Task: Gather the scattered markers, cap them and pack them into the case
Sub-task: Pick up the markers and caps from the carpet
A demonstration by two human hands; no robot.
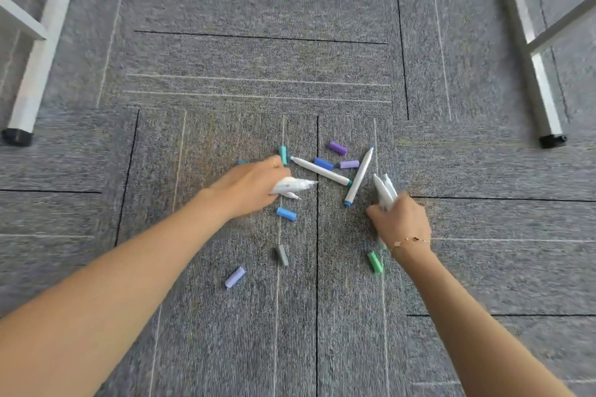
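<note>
Your left hand [248,187] gripping blurred white plastic markers [292,186], your right hand [400,219] clutching a white bundle [384,192], stubby cylindrical caps [286,214] scattered on grey ribbed carpet [258,58].

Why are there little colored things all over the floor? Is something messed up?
Yes. Those are marker caps, off their markers and scattered on the carpet, like the green cap and the grey cap. Two uncapped markers lie crossed there. The left hand and right hand each grip more markers.
</note>
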